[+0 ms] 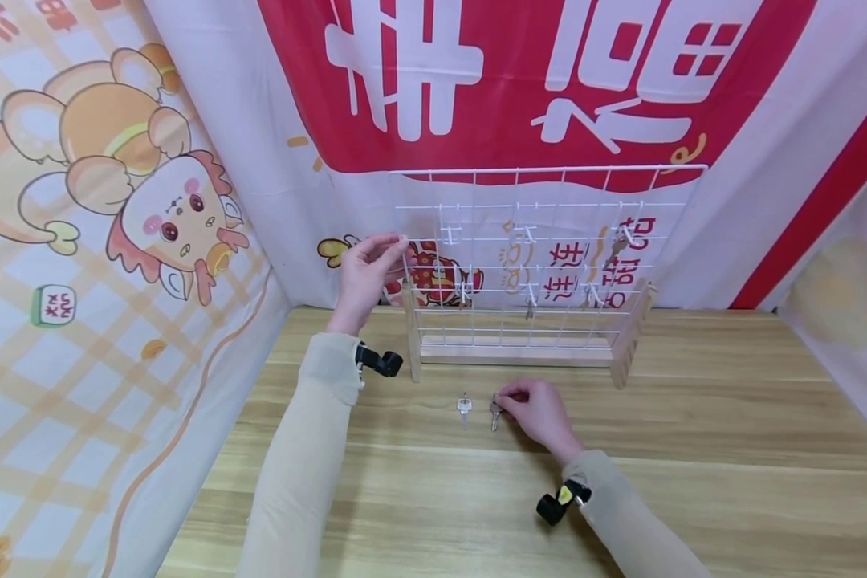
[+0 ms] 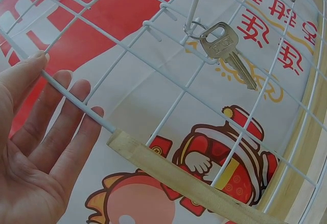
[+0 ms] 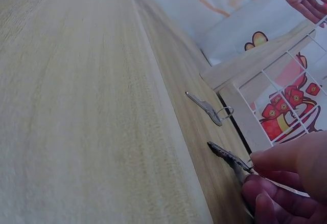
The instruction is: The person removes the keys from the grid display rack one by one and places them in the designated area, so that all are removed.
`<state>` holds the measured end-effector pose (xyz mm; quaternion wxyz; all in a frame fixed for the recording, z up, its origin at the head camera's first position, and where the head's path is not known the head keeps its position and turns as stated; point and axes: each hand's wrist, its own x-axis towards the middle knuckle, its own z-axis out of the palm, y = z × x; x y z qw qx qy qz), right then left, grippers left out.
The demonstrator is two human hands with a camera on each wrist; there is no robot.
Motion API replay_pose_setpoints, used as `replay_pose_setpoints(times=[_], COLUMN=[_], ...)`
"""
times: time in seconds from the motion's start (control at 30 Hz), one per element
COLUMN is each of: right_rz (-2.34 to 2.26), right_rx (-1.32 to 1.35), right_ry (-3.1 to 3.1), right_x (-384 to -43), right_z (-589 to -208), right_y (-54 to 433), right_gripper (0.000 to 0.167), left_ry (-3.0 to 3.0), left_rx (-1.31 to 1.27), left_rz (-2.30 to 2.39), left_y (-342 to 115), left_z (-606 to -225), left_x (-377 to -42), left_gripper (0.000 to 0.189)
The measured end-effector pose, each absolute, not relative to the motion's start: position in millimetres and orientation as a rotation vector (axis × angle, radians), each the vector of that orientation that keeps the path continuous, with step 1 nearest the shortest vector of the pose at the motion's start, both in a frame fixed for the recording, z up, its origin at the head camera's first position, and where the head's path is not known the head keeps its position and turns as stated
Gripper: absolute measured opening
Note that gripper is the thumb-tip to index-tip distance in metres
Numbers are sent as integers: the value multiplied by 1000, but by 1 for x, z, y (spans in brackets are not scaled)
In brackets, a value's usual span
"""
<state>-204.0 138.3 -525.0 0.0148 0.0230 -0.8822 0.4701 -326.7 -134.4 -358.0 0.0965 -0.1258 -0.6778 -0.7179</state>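
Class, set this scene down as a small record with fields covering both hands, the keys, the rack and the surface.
Left hand: pinches the left edge of the white wire grid rack
Right hand: pinches a toothed silver metal key near its ring end
Loose key: a second silver metal key, left of the pinched one
Hanging key: a flat-headed metal key, ringed on a white hook
Rack support: light wooden stand
Surface: wood-grain tabletop
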Motion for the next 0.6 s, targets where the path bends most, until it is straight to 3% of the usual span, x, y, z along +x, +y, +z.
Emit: replay_pose_setpoints(times=[0.6], right_rz=[1447], right_rx=[67], right_ry=[-2754], right_x=[-207], right_z=[-526], right_y=[141], right_gripper=[8], left_ry=[-2030], left_rx=[-368], left_rz=[-2113], left_y=[-135], left_z=[-358], left_x=[-325], left_gripper=[35])
